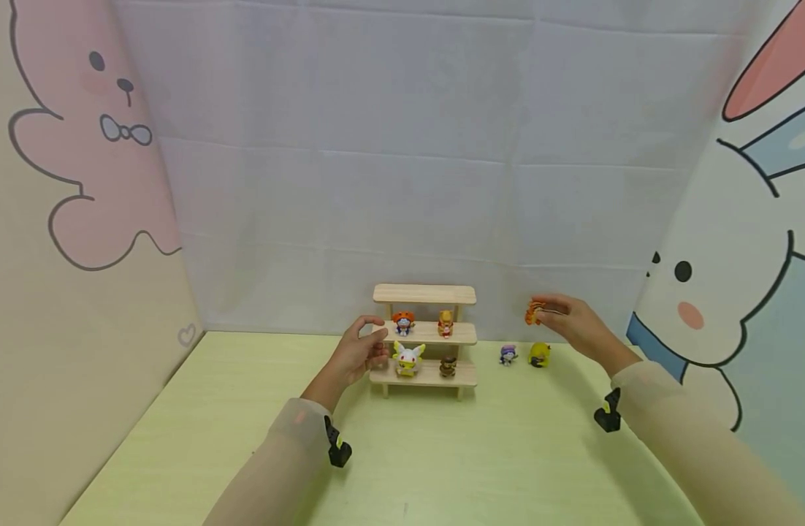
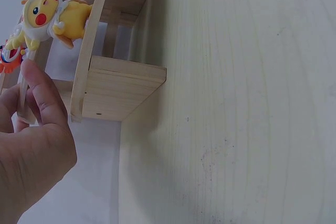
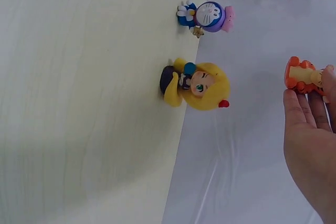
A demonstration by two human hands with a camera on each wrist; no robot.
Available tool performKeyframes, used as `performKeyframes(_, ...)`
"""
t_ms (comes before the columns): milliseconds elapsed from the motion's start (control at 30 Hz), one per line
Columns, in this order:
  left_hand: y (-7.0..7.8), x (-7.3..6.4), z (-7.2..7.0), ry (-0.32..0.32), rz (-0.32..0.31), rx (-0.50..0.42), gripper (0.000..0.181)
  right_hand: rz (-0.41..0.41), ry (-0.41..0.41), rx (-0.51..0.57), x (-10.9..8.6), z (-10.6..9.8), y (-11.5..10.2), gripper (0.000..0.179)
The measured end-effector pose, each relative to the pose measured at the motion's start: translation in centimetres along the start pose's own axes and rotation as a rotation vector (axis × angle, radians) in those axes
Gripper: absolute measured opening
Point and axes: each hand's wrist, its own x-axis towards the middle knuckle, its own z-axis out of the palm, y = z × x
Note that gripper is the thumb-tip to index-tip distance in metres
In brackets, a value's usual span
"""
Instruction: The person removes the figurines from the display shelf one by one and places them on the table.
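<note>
My left hand grips the left end of the middle board on a three-tier wooden display shelf. In the left wrist view its fingers curl round that board, beside a yellow figurine with a white hood. Out to the right, my right hand holds an orange tiger-like figurine between thumb and fingers, raised above the table. Below it on the table stand a purple-and-blue cat figurine and a yellow-haired doll figurine.
On the middle tier are a red-hatted figurine and an orange-yellow one. The lowest tier bears the white-and-yellow eared figurine and a small brown one. A white cloth wall rises behind the pale wooden table.
</note>
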Motion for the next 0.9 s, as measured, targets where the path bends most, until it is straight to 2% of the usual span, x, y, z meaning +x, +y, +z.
performKeyframes(333, -0.1, 0.2, 0.0, -0.002, 0.003, 0.008, 0.034, 0.029, 0.02, 0.05, -0.7, -1.0, 2.1, 0.059)
performKeyframes(900, -0.2, 0.2, 0.1, 0.023, -0.004, 0.022, 0.033, 0.023, 0.031, 0.061, -2.1, -2.1, 5.1, 0.057)
